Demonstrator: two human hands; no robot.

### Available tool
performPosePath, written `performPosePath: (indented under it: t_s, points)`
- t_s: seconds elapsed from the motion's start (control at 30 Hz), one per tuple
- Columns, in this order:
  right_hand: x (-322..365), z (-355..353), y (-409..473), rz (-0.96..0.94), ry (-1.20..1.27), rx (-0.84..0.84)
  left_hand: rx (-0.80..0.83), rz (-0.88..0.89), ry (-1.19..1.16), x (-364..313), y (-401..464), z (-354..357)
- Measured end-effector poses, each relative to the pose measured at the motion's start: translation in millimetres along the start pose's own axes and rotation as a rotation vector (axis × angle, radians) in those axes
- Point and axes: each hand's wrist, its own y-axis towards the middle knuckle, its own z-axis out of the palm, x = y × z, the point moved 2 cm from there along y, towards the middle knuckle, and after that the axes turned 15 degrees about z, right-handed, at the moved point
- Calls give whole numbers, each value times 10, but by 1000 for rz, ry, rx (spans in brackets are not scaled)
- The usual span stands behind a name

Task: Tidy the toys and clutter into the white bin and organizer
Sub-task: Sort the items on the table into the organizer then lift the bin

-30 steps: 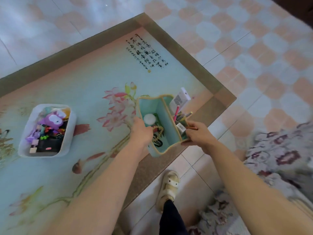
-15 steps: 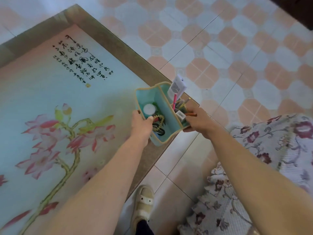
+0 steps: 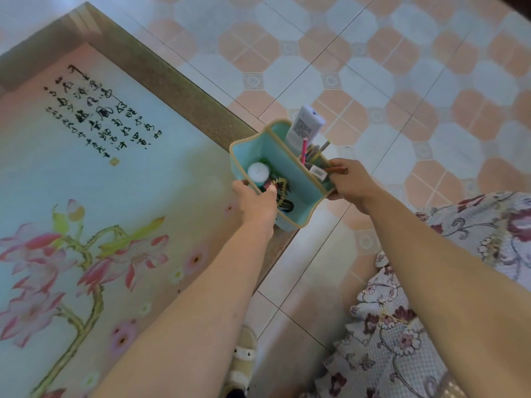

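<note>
A teal two-compartment organizer (image 3: 290, 179) with a tan rim sits at the table's right edge, partly past it over the floor. My left hand (image 3: 255, 201) grips its near-left wall, thumb inside the rim. My right hand (image 3: 352, 183) grips its right wall. The left compartment holds a white round cap (image 3: 258, 172) and a beaded string (image 3: 280, 191). The right compartment holds a white remote (image 3: 305, 123), a pink pencil (image 3: 303, 149) and other pens. The white bin is out of view.
The table (image 3: 86, 182) has a lotus print, black calligraphy and a brown border. Tiled floor (image 3: 373, 67) lies beyond its edge. A floral fabric (image 3: 402, 326) is at lower right and a sandalled foot (image 3: 240, 360) is below.
The view has swung right, so the white bin has left the frame. Both hands have kept their grip while the organizer moved toward and partly over the table's right edge.
</note>
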Motion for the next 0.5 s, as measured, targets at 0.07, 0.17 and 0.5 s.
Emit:
performPosePath:
  t_s: [0.07, 0.17, 0.5]
  points:
    - [20, -45, 62, -8, 7, -27, -2, -28, -21, 10, -3, 69]
    - [55, -104, 151, -24, 49, -59, 9, -62, -71, 24, 21, 169]
    - [111, -94, 242, 12, 88, -81, 25, -27, -59, -4, 104, 231]
